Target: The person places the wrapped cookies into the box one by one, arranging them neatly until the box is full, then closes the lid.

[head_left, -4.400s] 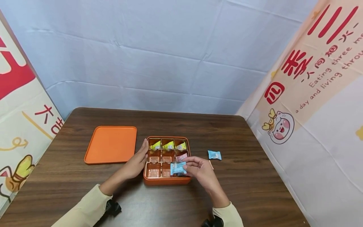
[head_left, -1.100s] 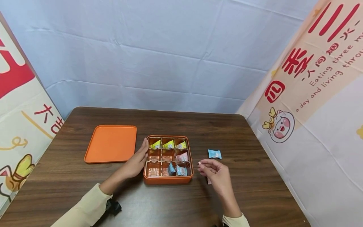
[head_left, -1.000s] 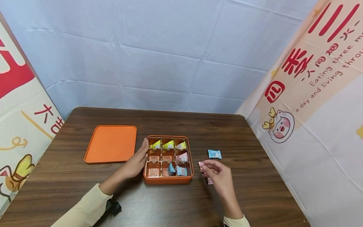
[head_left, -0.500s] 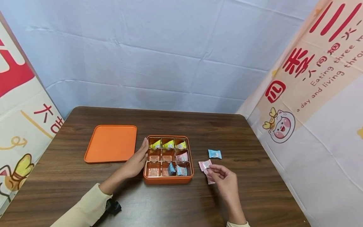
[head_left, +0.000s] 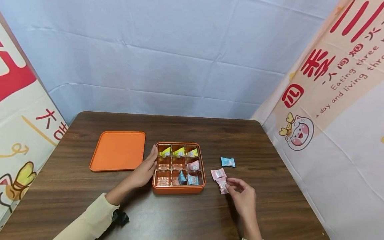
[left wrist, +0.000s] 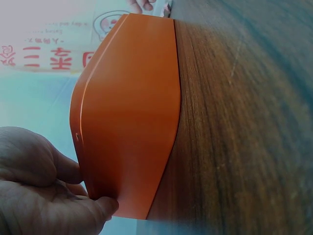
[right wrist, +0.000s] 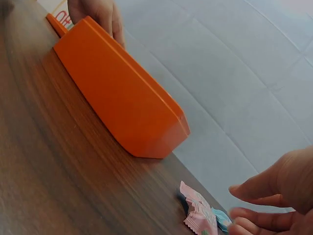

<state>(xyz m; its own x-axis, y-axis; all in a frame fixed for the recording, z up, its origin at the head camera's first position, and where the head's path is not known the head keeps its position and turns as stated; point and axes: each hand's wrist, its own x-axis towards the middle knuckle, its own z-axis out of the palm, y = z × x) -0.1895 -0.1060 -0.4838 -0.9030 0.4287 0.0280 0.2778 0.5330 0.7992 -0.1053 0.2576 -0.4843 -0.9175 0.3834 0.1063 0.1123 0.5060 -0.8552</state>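
Note:
An orange divided box point(head_left: 179, 190) stands on the table. Yellow-wrapped candies point(head_left: 179, 152) lie in its far row, a pink one point(head_left: 193, 165) in the middle row's right compartment, and blue ones point(head_left: 193, 180) in the near row's middle and right compartments. My left hand point(head_left: 144, 172) rests against the box's left side, fingers extended. My right hand point(head_left: 242, 196) is beside two pink-wrapped candies point(head_left: 218, 173) on the table, its fingertips at the nearer pink candy point(head_left: 222, 185). In the right wrist view, the right thumb and fingers point(right wrist: 257, 188) stand apart with nothing between them.
An orange lid point(head_left: 117, 151) lies flat left of the box. A blue-wrapped candy point(head_left: 228, 162) lies on the table behind the pink ones. The dark wooden table point(head_left: 168, 220) meets a pale cloth point(head_left: 168, 66) at the back and printed cloths at both sides.
The earlier blue candy now sits in the box. My right hand brought a pink candy into view on the table, released it, and shifted right and nearer. The left hand stayed at the box.

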